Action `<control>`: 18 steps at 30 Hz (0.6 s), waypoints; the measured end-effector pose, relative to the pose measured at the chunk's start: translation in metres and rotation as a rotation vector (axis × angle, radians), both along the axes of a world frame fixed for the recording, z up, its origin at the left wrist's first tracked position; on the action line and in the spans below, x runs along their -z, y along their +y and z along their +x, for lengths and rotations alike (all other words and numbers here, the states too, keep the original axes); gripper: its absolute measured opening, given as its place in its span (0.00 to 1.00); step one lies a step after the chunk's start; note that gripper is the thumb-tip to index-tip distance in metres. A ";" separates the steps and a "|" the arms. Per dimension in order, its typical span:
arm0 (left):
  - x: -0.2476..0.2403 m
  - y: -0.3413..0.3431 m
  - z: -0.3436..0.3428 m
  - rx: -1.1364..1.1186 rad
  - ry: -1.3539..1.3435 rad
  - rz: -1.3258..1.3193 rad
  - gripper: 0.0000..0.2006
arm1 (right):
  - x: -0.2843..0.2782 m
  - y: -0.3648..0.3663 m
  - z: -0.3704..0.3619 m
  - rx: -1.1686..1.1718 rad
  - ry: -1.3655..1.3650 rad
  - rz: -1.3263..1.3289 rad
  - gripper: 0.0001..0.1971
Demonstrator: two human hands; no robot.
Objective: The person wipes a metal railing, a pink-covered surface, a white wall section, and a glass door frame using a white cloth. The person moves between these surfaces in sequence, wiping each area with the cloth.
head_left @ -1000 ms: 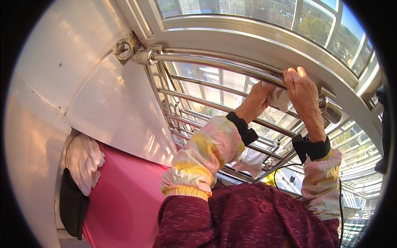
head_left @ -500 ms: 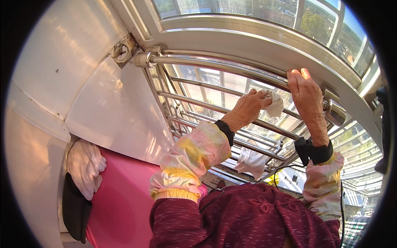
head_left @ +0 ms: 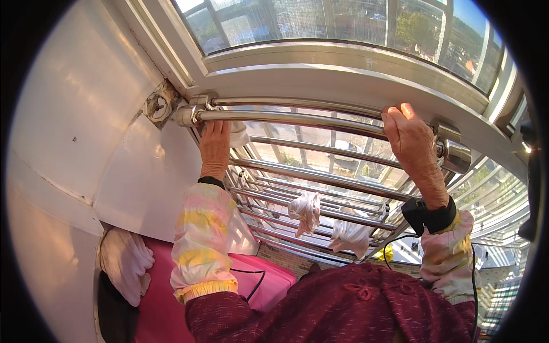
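1. The left hand (head_left: 215,150) is raised to the left end of the front bar (head_left: 297,119), its back toward the camera. Its fingers lie close together and point up, with the tips at the bar.
2. The left fingers hold a white cloth (head_left: 240,136), which shows just right of the hand, below the front bar. The thumb and the exact grip are hidden.
3. The right hand (head_left: 413,137) is near the other end of the front bar, its fingers bent over the bar and holding it. Whether they also touch the thinner back bar (head_left: 297,103) cannot be told.
4. A shiny round left fitting (head_left: 187,116) ends the front bar just beside the left hand. A right fitting (head_left: 456,157) sits just beyond the right hand.
5. Below, more metal bars run across. A pale rag (head_left: 305,212) hangs over the lower ones between the two forearms, and a white rag (head_left: 350,236) hangs lower and farther right.
6. Both forearms wear pastel sleeves (head_left: 203,240), with black bands at the wrists. The jacket (head_left: 354,297) is maroon.
7. At lower left, a crumpled bundle (head_left: 126,266) lies at the edge of a pink surface (head_left: 171,274), touching a dark object (head_left: 117,308).
8. Above the bars is a window (head_left: 343,26).
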State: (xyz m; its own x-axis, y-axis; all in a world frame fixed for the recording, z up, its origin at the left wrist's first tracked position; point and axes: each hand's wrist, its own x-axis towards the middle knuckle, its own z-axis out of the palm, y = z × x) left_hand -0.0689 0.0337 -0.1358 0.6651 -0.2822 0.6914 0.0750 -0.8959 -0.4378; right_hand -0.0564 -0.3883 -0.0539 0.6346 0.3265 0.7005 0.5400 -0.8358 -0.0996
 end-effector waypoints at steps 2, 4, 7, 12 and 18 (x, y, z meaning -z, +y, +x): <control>0.000 0.007 -0.003 -0.154 0.131 0.092 0.14 | -0.001 0.000 -0.001 -0.004 0.000 -0.002 0.14; 0.002 0.006 -0.005 -0.123 0.297 -0.049 0.11 | -0.001 0.000 -0.001 -0.010 -0.002 0.011 0.14; -0.006 -0.012 -0.010 -0.162 0.628 -0.567 0.10 | -0.002 -0.001 -0.001 -0.002 0.001 0.001 0.14; -0.071 -0.041 -0.045 0.339 0.665 -1.395 0.17 | -0.001 0.001 -0.003 -0.004 -0.009 0.040 0.12; -0.131 -0.041 -0.033 0.894 0.150 -1.478 0.19 | 0.000 0.002 -0.004 -0.042 -0.036 0.127 0.21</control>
State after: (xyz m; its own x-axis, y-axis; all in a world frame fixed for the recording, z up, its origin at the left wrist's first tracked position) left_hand -0.1015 -0.0071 -0.0051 0.7467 0.1935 0.6364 -0.5890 -0.2521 0.7678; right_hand -0.0600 -0.3861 -0.0535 0.5962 0.2595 0.7597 0.5790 -0.7945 -0.1830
